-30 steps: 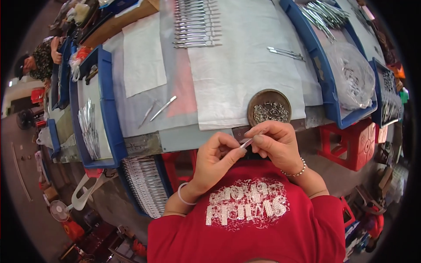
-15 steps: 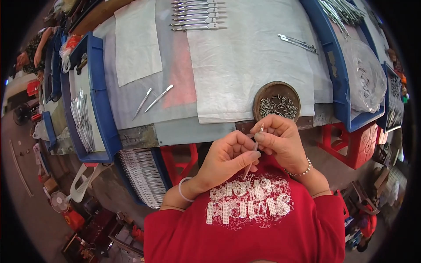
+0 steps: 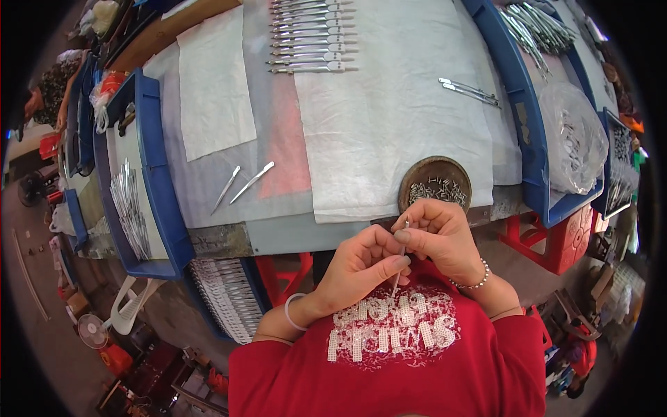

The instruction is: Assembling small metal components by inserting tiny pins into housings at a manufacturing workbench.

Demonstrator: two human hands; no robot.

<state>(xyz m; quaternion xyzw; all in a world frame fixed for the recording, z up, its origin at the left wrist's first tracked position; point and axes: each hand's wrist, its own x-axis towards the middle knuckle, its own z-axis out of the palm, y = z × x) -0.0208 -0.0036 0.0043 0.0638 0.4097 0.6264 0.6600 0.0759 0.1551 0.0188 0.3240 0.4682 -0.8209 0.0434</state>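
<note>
Over my lap, just off the table's front edge, both hands are close together. Thumb and fingers of my left hand (image 3: pixel 363 270) pinch a slim metal compass leg (image 3: pixel 396 283) that points down toward my shirt. My right hand (image 3: pixel 443 233) is closed at the leg's upper end; whether it also holds a tiny part is too small to make out. Right behind that hand sits a round brown bowl (image 3: pixel 415 171) of small metal pieces (image 3: pixel 438 191). Two loose compass legs (image 3: pixel 251 183) lie to the left on the table sheet.
Metal compasses (image 3: pixel 313 50) lie in a row at the far middle. A pair of thin legs (image 3: pixel 469 92) rests far right. Blue bins (image 3: pixel 154 125) (image 3: pixel 522 111) flank the work area, the right one with a plastic bag (image 3: pixel 573 139) of parts. Red stools (image 3: pixel 556 243) stand below.
The table and everything on it appear lower in the view, showing more of the compass row. Both hands keep their pinch on the leg, with only slight finger movement.
</note>
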